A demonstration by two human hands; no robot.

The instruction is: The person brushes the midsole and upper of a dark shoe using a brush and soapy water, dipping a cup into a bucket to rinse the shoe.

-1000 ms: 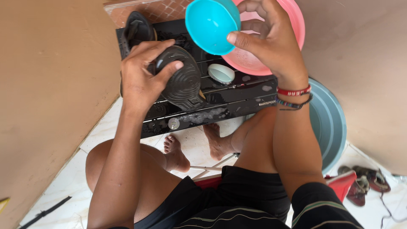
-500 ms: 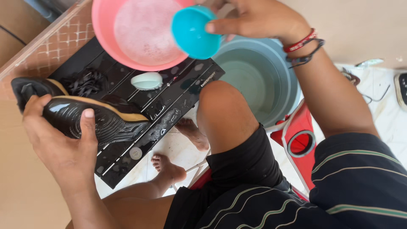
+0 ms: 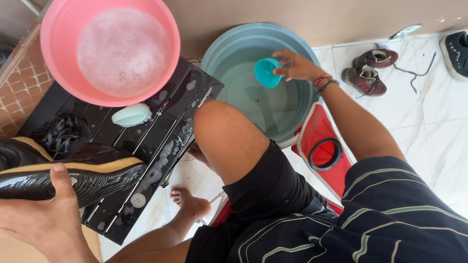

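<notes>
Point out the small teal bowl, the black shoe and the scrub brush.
small teal bowl [image 3: 266, 72], head view, inner hollow.
black shoe [image 3: 92, 181], head view, grooved sole.
scrub brush [image 3: 130, 115], head view, pale green back.

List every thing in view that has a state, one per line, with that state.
Left hand: gripping the black shoe, sole up.
Black shoe: wet, held over the black rack.
Right hand: holding the teal scoop.
Teal scoop: tilted inside the grey basin.
Grey basin: holds water.
Pink basin: full of suds.
Brush: lying on the black rack.
Brown shoes: on the floor, untouched.
</notes>
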